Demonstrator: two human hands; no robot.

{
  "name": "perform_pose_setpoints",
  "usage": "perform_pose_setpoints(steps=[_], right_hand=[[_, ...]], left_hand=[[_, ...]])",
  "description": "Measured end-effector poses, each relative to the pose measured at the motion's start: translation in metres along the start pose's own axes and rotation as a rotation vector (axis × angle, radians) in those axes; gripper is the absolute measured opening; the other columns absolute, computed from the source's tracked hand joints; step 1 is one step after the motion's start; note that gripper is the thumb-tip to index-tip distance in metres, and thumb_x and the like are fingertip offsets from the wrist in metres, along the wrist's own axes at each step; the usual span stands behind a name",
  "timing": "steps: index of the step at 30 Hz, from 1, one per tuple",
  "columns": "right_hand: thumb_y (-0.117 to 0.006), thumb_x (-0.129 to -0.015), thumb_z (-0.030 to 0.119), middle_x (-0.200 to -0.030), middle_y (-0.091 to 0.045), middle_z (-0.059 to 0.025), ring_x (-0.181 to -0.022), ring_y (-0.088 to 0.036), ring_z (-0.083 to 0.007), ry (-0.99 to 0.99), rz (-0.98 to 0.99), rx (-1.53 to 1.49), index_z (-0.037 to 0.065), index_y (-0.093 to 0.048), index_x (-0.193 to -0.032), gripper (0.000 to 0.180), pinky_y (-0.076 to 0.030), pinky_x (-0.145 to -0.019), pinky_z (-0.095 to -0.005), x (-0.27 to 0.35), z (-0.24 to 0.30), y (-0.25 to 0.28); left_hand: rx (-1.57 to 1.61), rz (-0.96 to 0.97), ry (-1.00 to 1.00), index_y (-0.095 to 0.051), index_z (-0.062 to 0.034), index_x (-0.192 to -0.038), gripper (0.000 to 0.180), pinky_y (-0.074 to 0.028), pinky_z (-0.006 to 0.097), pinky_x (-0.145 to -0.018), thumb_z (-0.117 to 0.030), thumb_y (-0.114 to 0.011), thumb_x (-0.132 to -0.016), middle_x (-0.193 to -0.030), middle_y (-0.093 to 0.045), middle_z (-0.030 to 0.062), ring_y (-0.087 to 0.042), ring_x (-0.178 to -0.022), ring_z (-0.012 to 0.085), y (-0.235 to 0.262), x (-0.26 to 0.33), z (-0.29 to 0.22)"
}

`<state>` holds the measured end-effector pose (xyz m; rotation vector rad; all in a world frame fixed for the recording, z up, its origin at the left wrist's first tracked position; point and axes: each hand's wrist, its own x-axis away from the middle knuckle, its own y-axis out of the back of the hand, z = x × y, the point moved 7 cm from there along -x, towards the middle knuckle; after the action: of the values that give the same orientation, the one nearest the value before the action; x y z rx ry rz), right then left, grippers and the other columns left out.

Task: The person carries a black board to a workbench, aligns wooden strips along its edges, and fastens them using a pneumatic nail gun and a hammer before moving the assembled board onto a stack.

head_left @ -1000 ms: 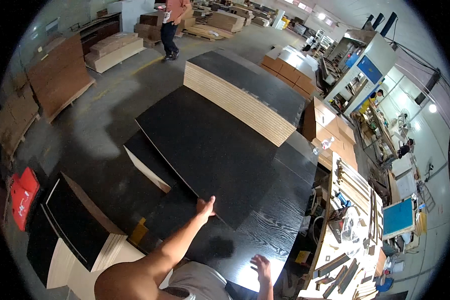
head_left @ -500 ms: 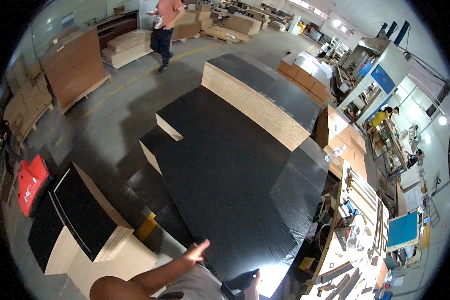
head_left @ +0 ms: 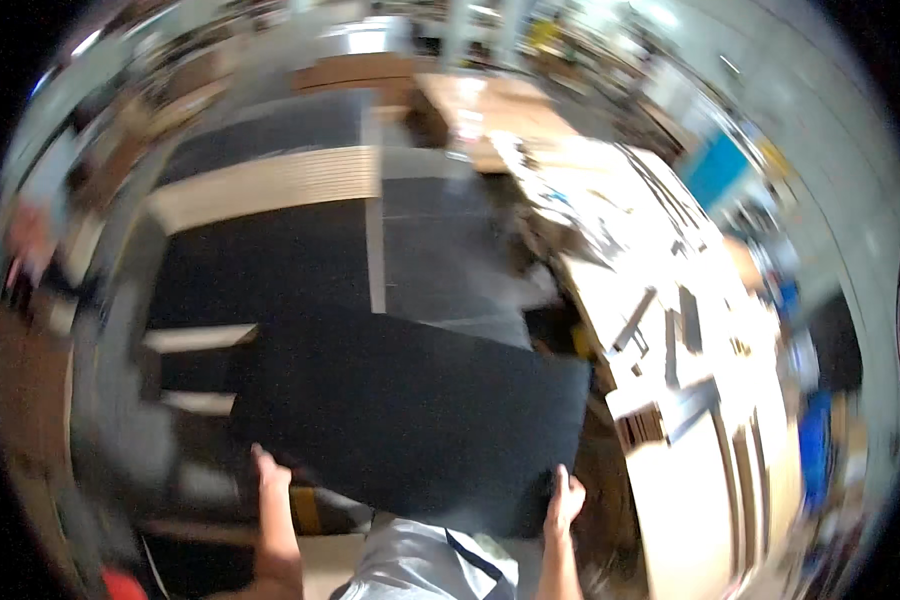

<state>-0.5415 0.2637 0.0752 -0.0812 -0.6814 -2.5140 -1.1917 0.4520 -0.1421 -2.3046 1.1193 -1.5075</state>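
A large black board (head_left: 415,420) spans the space in front of my body, slightly blurred by motion. My left hand (head_left: 273,470) is closed on its near left edge, thumb uppermost. At the right end my right hand (head_left: 565,500) grips the side edge, also with the thumb on top; the other fingers of both hands are hidden below. Just beyond lies a stack of black-faced boards (head_left: 270,250), partly covered by the held board. Farther back, a taller stack (head_left: 270,180) shows its pale layered edges.
To the right stands a long workbench (head_left: 660,440) strewn with dark strips (head_left: 670,345) and tools. Brown cartons (head_left: 500,105) are beyond it. A blurred person (head_left: 40,250) is at the far left. Something red (head_left: 122,585) shows at the lower left.
My view has swung to the right, bringing the workbench closer to the middle. The black board in my hands has turned away from the stack's line and now lies crosswise before me.
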Motion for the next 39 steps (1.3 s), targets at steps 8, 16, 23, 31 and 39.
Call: perform_pose_setpoints(steps=[8,16,23,31,39], right_hand=[[-0.074,-0.086,0.031,-0.06,-0.042,-0.0044,-0.059,-0.041,-0.0115,0.065,-0.379,0.009,-0.002,-0.05,-0.07,0.044,-0.036,-0.054,-0.0339,0.014,-0.034,0.177],[-0.061,-0.095,0.032,-0.064,-0.029,0.0087,-0.061,-0.025,-0.005,0.038,-0.809,-0.362,0.012,-0.031,-0.065,0.048,-0.018,-0.054,-0.0298,0.11,-0.179,0.361],[-0.06,-0.098,0.04,-0.07,-0.046,0.0063,-0.064,-0.04,-0.0082,-0.225,-1.16,-0.514,0.009,-0.052,-0.068,0.044,-0.033,-0.06,-0.0288,0.241,-0.319,0.453],[-0.062,-0.094,0.049,-0.083,-0.061,-0.0009,-0.074,-0.054,-0.0129,-0.624,-1.368,-0.545,0.001,-0.066,-0.085,0.049,-0.046,-0.07,-0.0301,0.367,-0.389,0.493],[-0.061,-0.097,0.046,-0.09,-0.068,-0.0084,-0.078,-0.058,-0.0184,-0.825,-1.352,-0.282,-0.012,-0.069,-0.099,0.059,-0.048,-0.075,-0.0327,0.397,-0.369,0.557]], left_hand=[[-0.283,-0.518,0.089,-0.046,-0.0164,-0.149,0.076,-0.036,0.049,-0.113,-0.067,-0.031,-0.095,-0.149,-0.051,0.007,-0.047,-0.135,0.0286,-0.053,0.1,0.101],[-0.401,0.174,0.232,-0.051,-0.0156,-0.142,0.076,-0.037,0.053,-0.111,-0.072,-0.03,-0.096,-0.146,-0.05,0.0098,-0.048,-0.132,0.0316,-0.209,0.216,0.247],[-0.629,0.543,0.45,-0.069,-0.0167,-0.102,0.069,-0.048,0.048,-0.095,-0.08,-0.045,-0.088,-0.107,-0.068,0.0058,-0.06,-0.1,0.0274,-0.293,0.378,0.428],[-0.864,0.62,0.784,-0.045,-0.0129,-0.149,0.078,-0.036,0.048,-0.116,-0.07,-0.038,-0.096,-0.152,-0.048,0.005,-0.048,-0.136,0.029,-0.275,0.493,0.601],[-0.936,0.57,1.207,-0.041,-0.0133,-0.151,0.095,-0.041,0.058,-0.11,-0.08,-0.008,-0.092,-0.149,-0.049,0.0126,-0.048,-0.133,0.0377,-0.211,0.516,0.695]])
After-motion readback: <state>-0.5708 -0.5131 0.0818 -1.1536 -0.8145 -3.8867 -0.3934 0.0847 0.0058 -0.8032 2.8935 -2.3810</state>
